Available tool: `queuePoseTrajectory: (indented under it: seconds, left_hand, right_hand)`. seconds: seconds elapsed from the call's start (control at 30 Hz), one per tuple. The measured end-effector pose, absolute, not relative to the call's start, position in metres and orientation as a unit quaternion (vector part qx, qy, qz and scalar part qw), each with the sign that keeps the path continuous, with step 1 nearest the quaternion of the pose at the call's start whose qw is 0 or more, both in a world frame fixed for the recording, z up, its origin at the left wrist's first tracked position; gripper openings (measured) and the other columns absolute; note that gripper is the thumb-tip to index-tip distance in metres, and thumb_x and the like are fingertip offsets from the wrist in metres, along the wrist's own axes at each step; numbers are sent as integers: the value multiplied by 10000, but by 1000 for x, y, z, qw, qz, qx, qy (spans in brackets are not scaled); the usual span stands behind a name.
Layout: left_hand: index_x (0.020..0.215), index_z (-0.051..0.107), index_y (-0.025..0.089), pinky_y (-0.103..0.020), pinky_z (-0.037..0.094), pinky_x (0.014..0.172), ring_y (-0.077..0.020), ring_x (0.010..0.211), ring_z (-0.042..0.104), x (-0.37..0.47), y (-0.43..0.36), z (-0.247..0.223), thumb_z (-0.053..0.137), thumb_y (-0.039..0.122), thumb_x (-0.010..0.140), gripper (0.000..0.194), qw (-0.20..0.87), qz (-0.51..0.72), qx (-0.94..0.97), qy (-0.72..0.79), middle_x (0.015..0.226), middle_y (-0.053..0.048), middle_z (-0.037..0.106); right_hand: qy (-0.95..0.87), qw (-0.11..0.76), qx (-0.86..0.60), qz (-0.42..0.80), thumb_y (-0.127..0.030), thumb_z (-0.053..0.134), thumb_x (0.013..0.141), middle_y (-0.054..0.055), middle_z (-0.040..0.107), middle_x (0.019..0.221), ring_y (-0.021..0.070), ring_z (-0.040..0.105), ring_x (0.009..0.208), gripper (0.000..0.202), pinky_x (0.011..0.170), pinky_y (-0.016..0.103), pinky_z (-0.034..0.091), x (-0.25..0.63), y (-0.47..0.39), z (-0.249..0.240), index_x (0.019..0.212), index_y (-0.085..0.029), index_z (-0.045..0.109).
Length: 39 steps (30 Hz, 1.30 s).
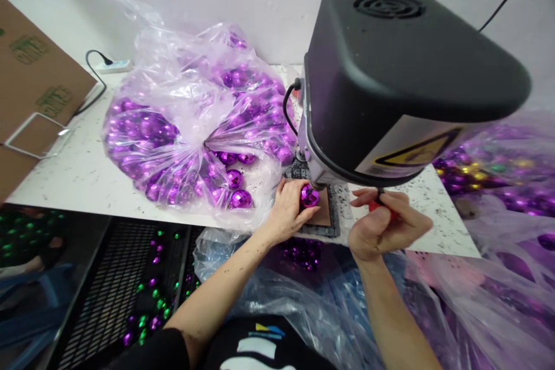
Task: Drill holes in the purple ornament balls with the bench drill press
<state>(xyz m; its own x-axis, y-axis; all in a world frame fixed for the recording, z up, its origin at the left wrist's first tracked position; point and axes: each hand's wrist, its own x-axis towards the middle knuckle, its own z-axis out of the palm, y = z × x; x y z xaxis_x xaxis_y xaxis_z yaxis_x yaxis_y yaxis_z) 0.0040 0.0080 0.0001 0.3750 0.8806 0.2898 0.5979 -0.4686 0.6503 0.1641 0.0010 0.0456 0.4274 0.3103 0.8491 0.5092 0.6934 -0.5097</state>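
Note:
My left hand holds a shiny purple faceted ball between thumb and fingers. The ball sits over a brown board on the dark metal base of a bench machine that looks like a drill press. Its black housing overhangs the ball and hides the tool's tip. To the right, my right hand is closed round a red-knobbed lever below the housing. Two loose purple balls lie left of my left hand, by the mouth of a clear plastic bag full of similar balls.
A cardboard box stands at the left end of the white table, near a power strip. Plastic bags of balls crowd the right side. Below the front edge are a black mesh rack with loose balls and plastic over my lap.

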Motion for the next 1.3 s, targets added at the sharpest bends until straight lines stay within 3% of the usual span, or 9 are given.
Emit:
queuePoseTrajectory:
  seconds: [0.2, 0.33, 0.57, 0.7, 0.77, 0.87, 1.0, 1.13, 1.3]
  left_hand:
    - [1300, 446, 205, -524, 276, 1192, -254, 1184, 568, 6, 10, -4, 616, 380, 935, 439, 226, 324, 796, 459, 1205, -94, 614]
    - [1316, 434, 196, -494, 391, 1108, -270, 1196, 559, 0, -1, -4, 628, 398, 929, 478, 238, 382, 773, 447, 1247, -125, 598]
    - [1396, 408, 202, -465, 445, 1056, -277, 1215, 550, -12, -74, -5, 634, 281, 907, 544, 218, 315, 819, 427, 1311, -142, 572]
    - [1479, 340, 178, -512, 382, 1128, -312, 1297, 509, -19, -84, 12, 674, 482, 883, 748, 194, 262, 858, 396, 1402, -174, 525]
    - [1439, 400, 178, -452, 436, 1080, -276, 1239, 549, -35, -75, 25, 628, 514, 911, 666, 184, 294, 852, 392, 1342, -152, 576]
    - [1261, 555, 189, -402, 481, 982, -238, 1120, 597, -71, -50, 38, 480, 312, 1010, 289, 93, 337, 793, 498, 1194, -114, 642]
    - [1210, 610, 161, -468, 479, 936, -302, 1054, 608, -105, -20, 29, 577, 266, 949, 283, 23, 159, 761, 629, 1131, -140, 662]
    - [1249, 583, 188, -442, 482, 935, -291, 1068, 620, -111, -10, 23, 706, 223, 840, 429, 94, 111, 775, 614, 1147, -119, 648]
    - [1213, 537, 206, -302, 521, 690, -190, 829, 668, -106, -12, 57, 668, 472, 865, 457, 393, 445, 566, 572, 1047, -61, 653]
  right_hand:
    - [-533, 723, -425, -111, -422, 559, 896, -24, 559, 634, 79, 582, 510, 290, 445, 205, 403, 180, 9, 106, 854, -153, 658]
    - [-546, 699, -454, -88, -526, 445, 965, -42, 466, 596, -8, 483, 472, 476, 444, 127, 316, 180, 23, 148, 775, -111, 581]
    - [-526, 744, -413, 10, -652, 550, 856, -37, 413, 650, 26, 465, 426, 507, 334, 195, 294, 178, 30, 143, 783, -151, 518]
    - [-521, 742, -421, 18, -661, 547, 852, -27, 452, 678, 39, 498, 433, 520, 327, 204, 310, 179, 30, 140, 770, -153, 469]
    - [-534, 730, -427, 12, -656, 539, 859, -38, 430, 641, 49, 505, 424, 518, 317, 202, 299, 182, 29, 141, 779, -149, 472]
    - [-552, 716, -427, 0, -626, 531, 880, -44, 452, 646, 47, 508, 417, 488, 305, 193, 288, 183, 27, 143, 822, -143, 494]
    - [-539, 727, -426, 5, -607, 514, 897, -53, 469, 663, 31, 490, 402, 470, 298, 175, 269, 177, 25, 145, 819, -144, 486]
    - [-530, 735, -423, 5, -611, 517, 895, -66, 439, 634, 24, 473, 394, 475, 298, 171, 247, 174, 26, 148, 805, -147, 476]
    - [-547, 713, -437, 31, -656, 508, 870, -80, 414, 583, 30, 459, 393, 519, 328, 171, 255, 179, 31, 155, 814, -141, 477]
